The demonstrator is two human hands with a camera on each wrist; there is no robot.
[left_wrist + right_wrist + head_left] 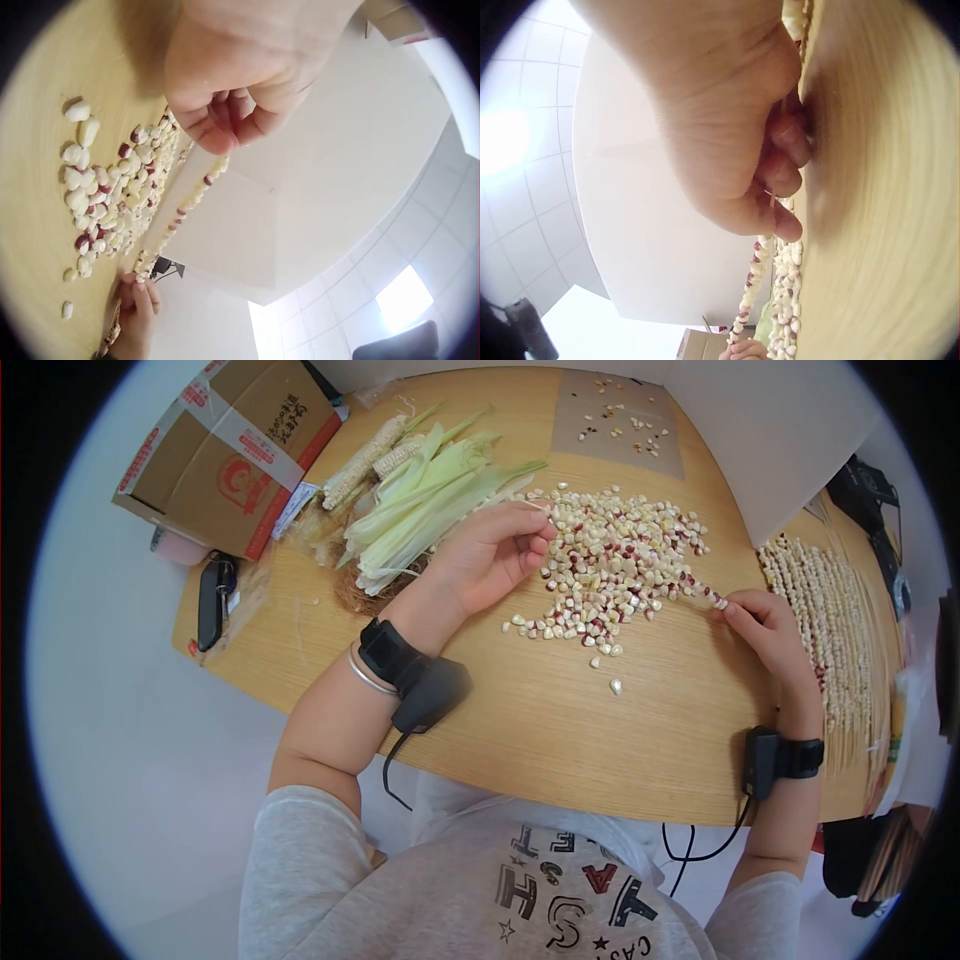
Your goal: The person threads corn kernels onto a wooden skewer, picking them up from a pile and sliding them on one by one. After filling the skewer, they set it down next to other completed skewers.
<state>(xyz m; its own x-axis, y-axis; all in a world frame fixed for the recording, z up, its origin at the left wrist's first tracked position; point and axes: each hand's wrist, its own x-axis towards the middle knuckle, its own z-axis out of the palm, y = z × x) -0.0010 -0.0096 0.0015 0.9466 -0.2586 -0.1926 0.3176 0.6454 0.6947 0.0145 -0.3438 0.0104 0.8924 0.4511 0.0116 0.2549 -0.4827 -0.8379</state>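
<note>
A strand of threaded white and dark red corn kernels (191, 199) stretches between the two hands. Its near end in the left wrist view is pinched between the thumb and fingertips of the left hand (495, 555) (240, 75). The right hand (765, 630) (720, 120) grips the other end, its fingers curled in and a thin pale stick or thread showing between them. Beneath the strand a pile of loose kernels (610, 560) spreads over the wooden table (560, 730); in the head view the strand is hard to tell apart from it.
Husks (415, 510) and corn cobs (365, 460) lie left of the pile, near a cardboard box (235, 455). Several finished kernel strands (825, 630) lie at the right behind the right hand. A grey sheet (610, 420) with scattered kernels is at the back.
</note>
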